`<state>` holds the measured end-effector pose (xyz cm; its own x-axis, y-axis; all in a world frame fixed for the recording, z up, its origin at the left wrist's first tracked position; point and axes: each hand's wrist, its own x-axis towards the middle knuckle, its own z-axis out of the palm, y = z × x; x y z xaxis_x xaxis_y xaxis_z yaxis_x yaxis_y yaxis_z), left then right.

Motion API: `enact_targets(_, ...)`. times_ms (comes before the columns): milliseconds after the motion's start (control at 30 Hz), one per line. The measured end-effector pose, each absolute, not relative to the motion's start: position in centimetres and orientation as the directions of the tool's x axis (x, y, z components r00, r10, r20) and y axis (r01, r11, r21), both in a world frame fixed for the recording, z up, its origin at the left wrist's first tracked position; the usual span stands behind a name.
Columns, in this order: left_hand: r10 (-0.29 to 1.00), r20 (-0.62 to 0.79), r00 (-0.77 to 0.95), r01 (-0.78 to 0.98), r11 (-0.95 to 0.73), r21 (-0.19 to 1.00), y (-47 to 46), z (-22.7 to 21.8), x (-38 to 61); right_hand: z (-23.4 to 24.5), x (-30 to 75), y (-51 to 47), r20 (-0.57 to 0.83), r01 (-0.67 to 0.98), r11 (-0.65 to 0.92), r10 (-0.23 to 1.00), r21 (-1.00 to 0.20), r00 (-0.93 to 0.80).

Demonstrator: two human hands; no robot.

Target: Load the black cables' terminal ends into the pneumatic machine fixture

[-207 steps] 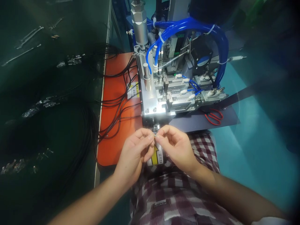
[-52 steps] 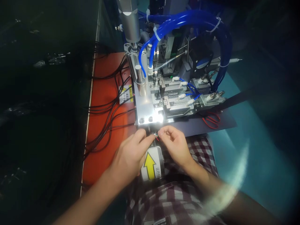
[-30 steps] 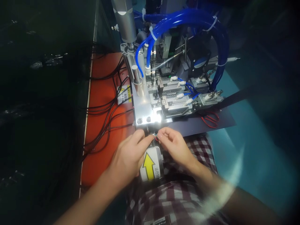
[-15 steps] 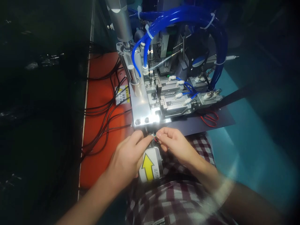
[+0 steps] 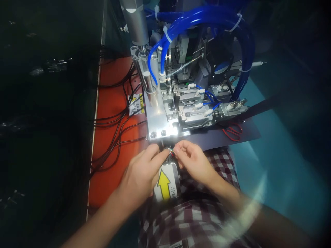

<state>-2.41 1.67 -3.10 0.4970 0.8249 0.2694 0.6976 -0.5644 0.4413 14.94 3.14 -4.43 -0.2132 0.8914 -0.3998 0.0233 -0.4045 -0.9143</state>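
My left hand (image 5: 141, 172) and my right hand (image 5: 192, 162) meet just below the front edge of a small metal machine (image 5: 160, 117). Both pinch the thin coloured wire ends (image 5: 170, 151) of a cable between thumb and forefinger. The wire tips sit at a dark slot under the machine's shiny base plate. A label with a yellow arrow (image 5: 165, 179) lies right under my hands, pointing toward the machine. My checked shirt fills the bottom of the view.
Blue air hoses (image 5: 207, 20) arch over the machine, with a steel cylinder (image 5: 134, 17) at its back left. Black cables (image 5: 116, 117) cross the orange mat (image 5: 113, 89). Red-handled scissors (image 5: 234, 131) lie on a dark sheet at the right, over a teal bench.
Since the oldest frame my hands have moved up to the machine's front edge with the wire ends. Over the last second only the view has shifted a little.
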Motion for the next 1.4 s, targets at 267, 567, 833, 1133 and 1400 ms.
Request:
enact_targets(267, 0.821, 0.277, 0.500, 0.708, -0.571, 0.415, 1.73, -3.16, -2.35, -3.98, 15.01, 3.51, -0.476, 0.009, -0.489, 0.845, -0.872, -0.242)
enact_targets(567, 0.818, 0.277, 0.504, 0.706, -0.576, 0.413, 1.76, -3.19, -2.40, -3.94, 15.26, 3.48, -0.485, 0.000, -0.504, 0.832, -0.864, -0.269)
enact_targets(833, 0.824, 0.274, 0.496, 0.708, -0.566, 0.421, 1.62, -3.25, -2.53, -4.45, 15.22, 3.18, -0.428, 0.018, -0.439, 0.867, -0.898, -0.255)
enact_targets(1133, 0.824, 0.276, 0.495, 0.700, -0.566, 0.435, 1.66, -3.24, -2.37, -4.57, 15.48, 3.43, -0.414, 0.011, -0.427, 0.868, -0.904, -0.276)
enact_targets(1400, 0.818, 0.282, 0.501, 0.696, -0.575, 0.430, 1.60, -3.35, -2.60, -4.55, 15.13, 3.38, -0.398, 0.033, -0.401, 0.891, -0.916, -0.216)
